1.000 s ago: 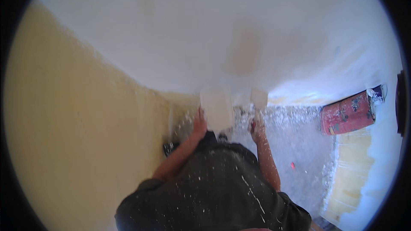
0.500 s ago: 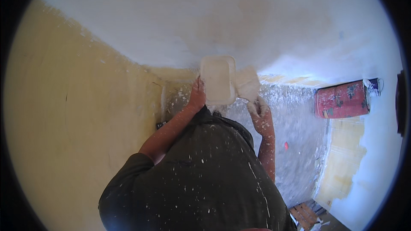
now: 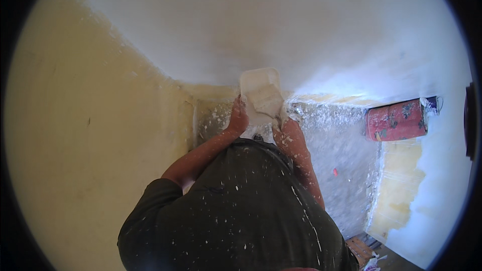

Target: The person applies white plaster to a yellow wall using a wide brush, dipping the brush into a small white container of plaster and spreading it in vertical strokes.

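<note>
My left hand (image 3: 237, 116) is closed on the left side of a pale rectangular tray (image 3: 247, 83), held in front of my dark, paint-spattered shirt (image 3: 231, 206). My right hand (image 3: 287, 129), flecked with pale paste, grips a wide scraper (image 3: 267, 99), its handle mostly hidden by my fingers. The scraper's paste-coated blade lies over the tray, and I cannot tell exactly how far it touches. Beyond both hands rises a wall (image 3: 251, 20) with smeared white and beige coating.
A yellow wall (image 3: 90, 145) runs along my left. The grey floor (image 3: 341, 150) is spattered white and has a small red piece (image 3: 335, 172). A dented red drum (image 3: 395, 120) lies or stands at the right by a partly coated wall (image 3: 401, 180). Wooden slats (image 3: 359, 248) show at lower right.
Both hands and tools rose in the view since a second ago. In the last half second my right hand moved left, bringing the scraper from beside the tray over it.
</note>
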The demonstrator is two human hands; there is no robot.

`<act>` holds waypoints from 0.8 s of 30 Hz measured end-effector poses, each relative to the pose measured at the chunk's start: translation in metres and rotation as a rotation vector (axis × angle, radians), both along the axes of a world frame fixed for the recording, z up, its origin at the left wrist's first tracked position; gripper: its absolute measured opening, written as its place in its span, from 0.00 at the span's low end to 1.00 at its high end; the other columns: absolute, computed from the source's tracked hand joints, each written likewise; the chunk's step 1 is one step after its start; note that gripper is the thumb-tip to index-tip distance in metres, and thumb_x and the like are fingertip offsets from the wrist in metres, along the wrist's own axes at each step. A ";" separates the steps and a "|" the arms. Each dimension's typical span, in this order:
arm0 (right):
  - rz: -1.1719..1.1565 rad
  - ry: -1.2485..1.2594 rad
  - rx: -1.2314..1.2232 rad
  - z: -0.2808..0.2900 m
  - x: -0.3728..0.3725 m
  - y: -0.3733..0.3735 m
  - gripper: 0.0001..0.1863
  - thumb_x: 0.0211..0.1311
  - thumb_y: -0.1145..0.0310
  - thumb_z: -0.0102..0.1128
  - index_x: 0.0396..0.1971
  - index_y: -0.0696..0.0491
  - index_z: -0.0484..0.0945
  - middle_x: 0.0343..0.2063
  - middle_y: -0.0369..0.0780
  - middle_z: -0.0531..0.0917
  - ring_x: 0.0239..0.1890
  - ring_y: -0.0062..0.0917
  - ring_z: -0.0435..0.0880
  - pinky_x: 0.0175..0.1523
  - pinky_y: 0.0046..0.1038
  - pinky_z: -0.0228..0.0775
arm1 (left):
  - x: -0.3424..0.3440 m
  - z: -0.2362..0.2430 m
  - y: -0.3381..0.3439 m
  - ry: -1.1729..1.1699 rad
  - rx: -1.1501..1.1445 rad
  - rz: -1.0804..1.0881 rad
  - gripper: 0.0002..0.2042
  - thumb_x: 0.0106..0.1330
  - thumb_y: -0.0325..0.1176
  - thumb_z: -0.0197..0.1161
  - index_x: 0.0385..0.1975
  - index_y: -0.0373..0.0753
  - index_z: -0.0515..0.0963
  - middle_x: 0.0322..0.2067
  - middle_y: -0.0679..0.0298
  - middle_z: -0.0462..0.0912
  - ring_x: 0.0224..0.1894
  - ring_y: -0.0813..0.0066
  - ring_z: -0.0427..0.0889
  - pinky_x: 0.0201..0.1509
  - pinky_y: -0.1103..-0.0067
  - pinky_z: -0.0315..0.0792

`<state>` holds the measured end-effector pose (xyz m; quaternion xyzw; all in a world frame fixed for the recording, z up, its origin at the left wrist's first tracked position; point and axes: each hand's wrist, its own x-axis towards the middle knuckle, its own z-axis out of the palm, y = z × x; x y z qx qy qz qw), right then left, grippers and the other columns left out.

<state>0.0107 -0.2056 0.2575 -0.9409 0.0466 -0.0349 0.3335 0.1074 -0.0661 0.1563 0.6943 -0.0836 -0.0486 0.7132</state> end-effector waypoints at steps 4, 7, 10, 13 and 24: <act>0.006 0.091 -0.030 0.083 -0.002 0.003 0.14 0.54 0.67 0.49 0.36 0.63 0.69 0.25 0.56 0.76 0.32 0.51 0.75 0.37 0.44 0.65 | -0.008 0.027 0.002 -0.184 0.234 0.100 0.20 0.68 0.33 0.37 0.56 0.28 0.55 0.52 0.44 0.63 0.55 0.57 0.64 0.60 0.72 0.56; -0.030 0.120 0.011 0.106 -0.005 0.007 0.14 0.54 0.67 0.49 0.35 0.63 0.70 0.24 0.56 0.76 0.32 0.51 0.75 0.37 0.45 0.65 | -0.021 0.064 -0.003 -0.420 0.379 0.139 0.21 0.67 0.31 0.39 0.56 0.27 0.54 0.52 0.42 0.61 0.55 0.52 0.63 0.60 0.69 0.55; -0.010 0.064 0.028 0.135 -0.017 0.004 0.13 0.54 0.67 0.50 0.32 0.63 0.71 0.23 0.56 0.76 0.31 0.52 0.75 0.37 0.45 0.65 | -0.049 0.139 -0.007 -0.193 0.228 0.111 0.21 0.66 0.30 0.36 0.57 0.26 0.55 0.55 0.43 0.59 0.60 0.53 0.58 0.63 0.72 0.52; -0.004 0.002 0.001 0.150 -0.020 0.011 0.13 0.55 0.66 0.50 0.29 0.63 0.71 0.23 0.56 0.76 0.31 0.52 0.75 0.36 0.45 0.65 | -0.050 0.157 -0.001 -0.190 0.172 0.027 0.23 0.64 0.29 0.36 0.58 0.26 0.52 0.57 0.43 0.57 0.61 0.53 0.56 0.63 0.72 0.51; -0.065 -0.200 0.153 0.183 -0.015 0.027 0.15 0.52 0.66 0.52 0.35 0.62 0.73 0.24 0.55 0.76 0.33 0.49 0.75 0.38 0.42 0.67 | -0.046 0.154 0.022 -0.221 0.136 -0.065 0.23 0.67 0.34 0.35 0.58 0.25 0.51 0.58 0.42 0.56 0.61 0.51 0.55 0.64 0.70 0.49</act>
